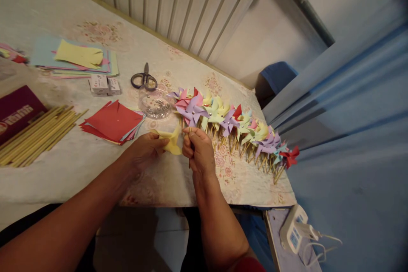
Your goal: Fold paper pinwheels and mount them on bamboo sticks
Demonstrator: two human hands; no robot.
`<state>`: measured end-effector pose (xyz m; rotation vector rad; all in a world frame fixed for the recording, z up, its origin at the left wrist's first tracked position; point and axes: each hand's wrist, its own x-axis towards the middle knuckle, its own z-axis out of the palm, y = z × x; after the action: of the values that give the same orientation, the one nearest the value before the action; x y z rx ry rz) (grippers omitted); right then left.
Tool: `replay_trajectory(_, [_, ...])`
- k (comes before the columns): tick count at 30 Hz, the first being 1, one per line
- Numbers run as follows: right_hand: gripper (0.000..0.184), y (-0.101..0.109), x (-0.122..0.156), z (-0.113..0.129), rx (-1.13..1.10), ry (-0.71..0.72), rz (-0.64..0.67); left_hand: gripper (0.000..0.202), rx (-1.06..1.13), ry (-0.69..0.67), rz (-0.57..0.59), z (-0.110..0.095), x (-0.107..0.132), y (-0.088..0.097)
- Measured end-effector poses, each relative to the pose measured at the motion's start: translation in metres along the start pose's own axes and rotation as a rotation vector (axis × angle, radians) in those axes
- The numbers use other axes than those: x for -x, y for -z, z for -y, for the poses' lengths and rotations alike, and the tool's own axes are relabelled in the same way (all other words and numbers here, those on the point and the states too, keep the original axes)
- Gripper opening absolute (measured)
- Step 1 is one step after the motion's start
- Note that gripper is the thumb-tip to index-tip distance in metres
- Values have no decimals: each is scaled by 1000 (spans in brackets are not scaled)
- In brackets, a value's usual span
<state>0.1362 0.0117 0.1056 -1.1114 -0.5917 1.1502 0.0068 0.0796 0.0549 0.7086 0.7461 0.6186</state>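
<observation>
Between the fingers of my left hand (pixel 153 146) is a yellow paper pinwheel (pixel 173 141) with its blades folded in. My right hand (pixel 200 148) is closed around a thin wooden stick (pixel 190 163), held nearly upright just right of the yellow paper. Whether stick and paper touch is too small to tell. Beyond my hands lies a long row of finished-looking pinwheels (pixel 229 123) on sticks, in purple, yellow, pink, blue and red. A clear dish (pixel 156 106) of small metal pins stands close behind the yellow paper.
Red paper squares (pixel 113 120) lie stacked to the left, beside a bundle of wooden sticks (pixel 41 134). Farther back are black-handled scissors (pixel 144 80), small boxes (pixel 104 85) and coloured paper sheets (pixel 47 53). A power strip (pixel 293 229) sits at lower right, near a blue curtain (pixel 350 136).
</observation>
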Motion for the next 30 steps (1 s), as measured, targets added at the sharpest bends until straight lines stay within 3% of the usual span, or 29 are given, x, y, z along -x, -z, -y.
replay_trajectory(30, [18,3,-2,2,12,35,-68,23,10,-18,29,1,-1,2])
